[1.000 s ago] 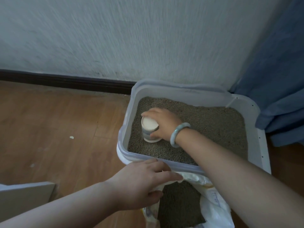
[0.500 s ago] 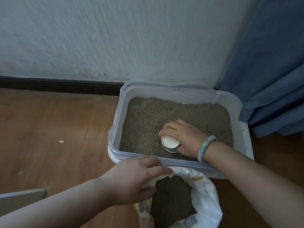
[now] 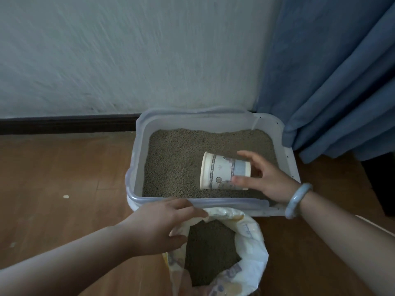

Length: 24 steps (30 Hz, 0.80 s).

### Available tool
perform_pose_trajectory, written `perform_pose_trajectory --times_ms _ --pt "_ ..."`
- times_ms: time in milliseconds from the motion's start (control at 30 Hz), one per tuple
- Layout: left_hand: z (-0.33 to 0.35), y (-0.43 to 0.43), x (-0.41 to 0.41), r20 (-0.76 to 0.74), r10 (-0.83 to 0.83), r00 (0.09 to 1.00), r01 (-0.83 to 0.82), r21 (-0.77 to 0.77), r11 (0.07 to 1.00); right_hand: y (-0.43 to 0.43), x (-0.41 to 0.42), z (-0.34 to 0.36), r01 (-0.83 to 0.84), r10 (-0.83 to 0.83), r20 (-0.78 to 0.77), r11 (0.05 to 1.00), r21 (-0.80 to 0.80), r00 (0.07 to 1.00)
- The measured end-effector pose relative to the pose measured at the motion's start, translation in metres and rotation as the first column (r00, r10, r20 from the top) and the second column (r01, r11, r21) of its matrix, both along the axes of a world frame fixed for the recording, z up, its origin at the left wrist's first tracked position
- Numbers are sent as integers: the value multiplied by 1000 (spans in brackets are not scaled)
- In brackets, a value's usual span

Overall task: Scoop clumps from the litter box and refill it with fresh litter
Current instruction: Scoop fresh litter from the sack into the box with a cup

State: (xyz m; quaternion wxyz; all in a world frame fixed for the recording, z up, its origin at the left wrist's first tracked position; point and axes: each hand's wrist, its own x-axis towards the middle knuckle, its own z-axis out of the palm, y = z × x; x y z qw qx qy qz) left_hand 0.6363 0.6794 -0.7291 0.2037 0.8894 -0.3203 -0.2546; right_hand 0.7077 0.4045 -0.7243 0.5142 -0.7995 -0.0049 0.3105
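Over the litter point(image 3: 177, 163), right hand point(image 3: 271, 180) keeps a loose, spread grip on the paper cup point(image 3: 222, 174) at its base end, digits on far & near sides, wrist w/ bangle point(image 3: 297, 199) above the front rim. Cup lies on its side, mouth facing left, inside the litter box point(image 3: 139, 159); touching litter or not, can't tell. Left hand point(image 3: 158, 227) pinches the litter bag point(image 3: 252, 242) rim, just in front of the box, on the floor point(image 3: 64, 167).

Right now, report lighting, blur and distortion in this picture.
Head view: dim, bluish light, no glare; streaky motion blur smears the wall; the paper cup in the right hand and the litter bag gripped by the left hand are fairly sharp; the forearms stretch toward the corners.
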Motion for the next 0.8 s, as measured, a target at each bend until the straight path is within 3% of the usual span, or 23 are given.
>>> perform_pose_trajectory --times_ms 133,233,333,433,500,533,600,700,800 --pt "-1 1 3 -5 -9 1000 9 0 1000 -24 -16 7 9 19 -120 974 228 993" --pt "-3 2 4 11 -15 1000 15 6 1000 -40 -25 19 -54 141 -222 932 357 965" --pt "-4 2 3 24 -16 1000 16 5 1000 -42 -37 31 -199 290 -246 921 336 925" --pt "-4 2 4 30 -12 999 12 2 1000 -25 -54 39 -444 444 -107 896 28 890" --pt "-5 2 4 29 -7 1000 7 -1 1000 -9 -61 45 -592 630 8 734 -333 777" --pt "-5 2 3 31 -2 1000 2 -1 1000 -1 -66 43 -613 707 21 627 -480 707" --pt "-5 2 3 28 7 1000 -6 -2 1000 23 -84 30 -553 774 66 505 -662 629" --pt "-5 1 3 32 8 999 -8 -7 1000 59 -108 -2 -331 736 203 510 -794 646" --pt "-4 1 1 31 23 999 -23 -6 1000 90 -112 -33 -385 787 112 415 -824 607"
